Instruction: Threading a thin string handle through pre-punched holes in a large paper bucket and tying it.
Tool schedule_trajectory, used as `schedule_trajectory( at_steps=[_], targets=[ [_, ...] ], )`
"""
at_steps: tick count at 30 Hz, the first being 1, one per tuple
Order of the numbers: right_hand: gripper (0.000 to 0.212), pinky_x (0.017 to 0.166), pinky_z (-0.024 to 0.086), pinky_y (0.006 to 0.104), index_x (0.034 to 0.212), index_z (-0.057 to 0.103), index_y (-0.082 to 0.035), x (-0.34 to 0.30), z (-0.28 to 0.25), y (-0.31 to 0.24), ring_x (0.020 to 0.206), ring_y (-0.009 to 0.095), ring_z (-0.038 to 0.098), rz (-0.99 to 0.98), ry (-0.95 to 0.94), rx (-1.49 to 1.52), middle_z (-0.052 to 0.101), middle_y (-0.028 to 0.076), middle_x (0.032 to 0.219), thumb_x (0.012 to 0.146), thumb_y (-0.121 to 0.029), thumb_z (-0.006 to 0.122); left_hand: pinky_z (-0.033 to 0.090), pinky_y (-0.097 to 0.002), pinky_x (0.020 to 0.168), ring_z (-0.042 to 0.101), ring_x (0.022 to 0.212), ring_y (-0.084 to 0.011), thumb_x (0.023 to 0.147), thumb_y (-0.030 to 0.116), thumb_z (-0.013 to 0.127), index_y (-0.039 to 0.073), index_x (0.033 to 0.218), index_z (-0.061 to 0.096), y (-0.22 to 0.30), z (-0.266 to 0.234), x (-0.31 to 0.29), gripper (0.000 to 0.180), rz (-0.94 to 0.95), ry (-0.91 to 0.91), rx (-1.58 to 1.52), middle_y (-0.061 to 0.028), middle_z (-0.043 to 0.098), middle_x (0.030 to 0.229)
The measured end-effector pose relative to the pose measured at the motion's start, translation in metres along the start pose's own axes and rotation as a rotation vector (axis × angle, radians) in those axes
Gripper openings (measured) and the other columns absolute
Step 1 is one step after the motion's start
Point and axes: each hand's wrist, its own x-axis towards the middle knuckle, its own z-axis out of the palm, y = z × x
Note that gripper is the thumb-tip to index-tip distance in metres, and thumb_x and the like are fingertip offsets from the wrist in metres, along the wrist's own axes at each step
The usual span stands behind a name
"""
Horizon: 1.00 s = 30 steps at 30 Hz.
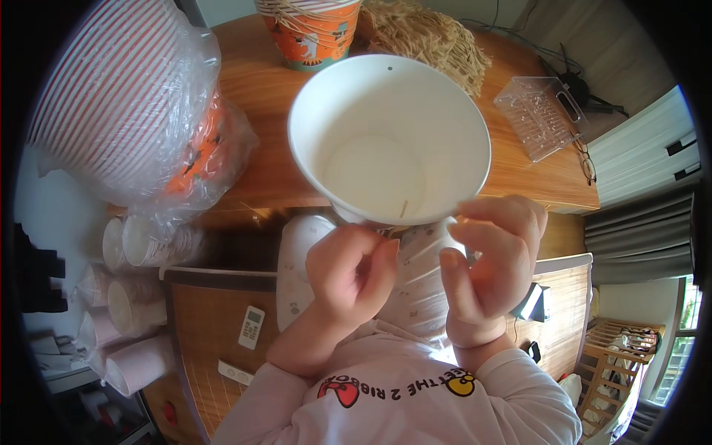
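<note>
A white paper bucket (389,141) leans toward me at the table's near edge, its open mouth facing up. One small hole shows near its far rim. A short tan piece like cord or straw (404,208) lies against the near inner wall. Just below the near rim, my left hand (352,271) is closed, thumb pressed to the curled fingers; what it grips, if anything, is hidden. Beside the rim on the right, my right hand (497,259) is loosely curled, with a gap between thumb and forefinger and nothing visible there.
Plastic-wrapped stacked buckets (126,96) stand at left. Behind are an orange patterned bucket (311,37) with tan cords over it and a tan cord bundle (430,41). At right sit a clear plastic tray (538,119) and glasses (587,162). More white buckets (141,363) lie lower left.
</note>
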Motion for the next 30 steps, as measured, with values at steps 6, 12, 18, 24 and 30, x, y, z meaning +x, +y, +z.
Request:
schedule_trajectory(
  at_steps=[6,12,18,24,30],
  targets=[
    [0.034,0.088,0.036,0.0372,0.106,0.069,-0.014,0.02,0.0,-0.005,0.089,0.023,0.054,-0.015,-0.199,-0.145,0.062,0.001,0.094,0.077,-0.031,0.071,0.04,-0.0276,0.047,0.053,0.049,-0.0165,0.082,-0.001,0.068,0.001,0.078,0.06,0.006,0.003,0.005,0.01,-0.029,0.008,-0.051,-0.0077,0.058,0.064],
    [0.036,0.096,0.033,0.0437,0.101,0.07,-0.013,0.04,0.002,-0.01,0.089,0.023,0.057,-0.061,-0.367,-0.174,0.063,0.001,0.083,0.08,-0.042,0.069,0.045,-0.0274,0.052,0.059,0.057,-0.0182,0.085,0.001,0.067,0.0,0.089,0.064,0.005,0.004,0.008,0.006,0.015,0.002,-0.055,-0.0096,0.062,0.07],
    [0.029,0.102,0.034,0.0473,0.089,0.071,-0.011,0.046,0.005,-0.008,0.089,0.023,0.062,-0.086,-0.43,-0.128,0.068,0.001,0.078,0.078,-0.038,0.073,0.047,-0.0271,0.056,0.061,0.059,-0.0162,0.086,0.001,0.067,0.0,0.094,0.064,0.006,0.004,0.009,0.008,0.012,-0.004,-0.046,-0.0099,0.064,0.073],
    [0.016,0.097,0.04,0.0465,0.089,0.069,-0.012,0.045,0.01,-0.001,0.09,0.023,0.064,-0.15,-0.222,-0.089,0.069,-0.001,0.084,0.078,-0.023,0.074,0.048,-0.0227,0.058,0.063,0.065,-0.0108,0.088,0.0,0.066,-0.002,0.104,0.056,0.006,0.003,-0.005,0.019,-0.053,0.063,-0.144,-0.0098,0.07,0.084],
    [0.021,0.087,0.042,0.0401,0.094,0.067,-0.011,0.037,0.008,0.002,0.084,0.023,0.062,-0.087,-0.18,-0.067,0.066,0.001,0.085,0.073,-0.009,0.07,0.051,-0.0229,0.064,0.061,0.068,-0.0114,0.093,-0.008,0.054,-0.003,0.108,0.046,-0.003,0.0,-0.013,0.018,-0.041,-0.042,-0.126,-0.0081,0.057,0.086]
  ],
)
